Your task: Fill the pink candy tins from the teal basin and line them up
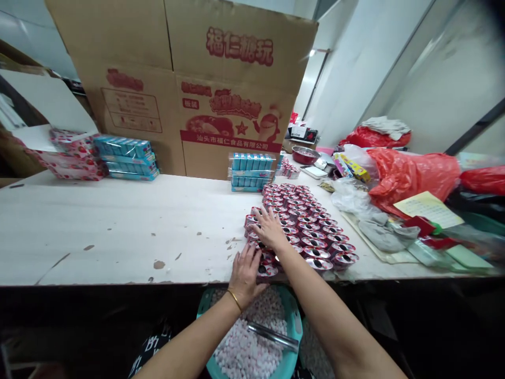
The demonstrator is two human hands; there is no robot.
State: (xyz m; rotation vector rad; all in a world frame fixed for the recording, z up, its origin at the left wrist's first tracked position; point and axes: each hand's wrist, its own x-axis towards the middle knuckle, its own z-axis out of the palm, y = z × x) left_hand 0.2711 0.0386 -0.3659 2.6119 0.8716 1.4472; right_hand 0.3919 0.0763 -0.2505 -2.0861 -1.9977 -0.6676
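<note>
Small red-and-silver can-shaped containers (314,242) stand upright in tight rows on the white table, dark holes in their tops. My left hand (245,273) rests against the near left corner of the block, its fingers extended and touching the outer cans. Over the left rows lies my right hand (269,229), fingers spread on the can tops. Neither hand is closed round a can. Some cans are hidden under my hands and right forearm. Below the table edge, a teal basin (295,321) holds many small whitish candies (246,350), with a metal tube-like tool (272,336) lying on them.
A tall cardboard box (232,71) stands at the back. Blue wrapped packs (251,171) sit before it, more blue packs (128,158) and pink strawberry-print boxes (74,158) farther left. Red plastic bags (414,176), papers and a metal bowl (305,155) crowd the right side.
</note>
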